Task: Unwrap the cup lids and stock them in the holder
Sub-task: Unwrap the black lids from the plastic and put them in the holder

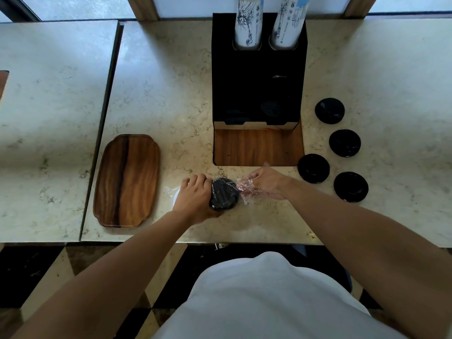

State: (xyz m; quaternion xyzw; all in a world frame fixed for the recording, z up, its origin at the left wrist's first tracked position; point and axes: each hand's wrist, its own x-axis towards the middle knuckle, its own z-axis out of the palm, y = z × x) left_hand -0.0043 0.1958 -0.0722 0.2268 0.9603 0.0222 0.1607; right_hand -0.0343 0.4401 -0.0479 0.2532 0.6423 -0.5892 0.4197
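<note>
A stack of black cup lids (223,194) lies on its side in clear plastic wrap, near the front of the marble counter. My left hand (194,194) grips the left end of the stack. My right hand (266,183) pinches the bunched clear wrap (244,188) at the stack's right end. Behind them stands the black holder (259,77), with dark lids dimly visible in its lower slots. Two sleeves of paper cups (247,23) rise from its top.
Several loose black lids (329,110) lie on the counter (171,81) to the right of the holder. A wooden tray (127,179) lies to the left. A wooden board (258,148) sits at the holder's base. A seam divides the counter on the left.
</note>
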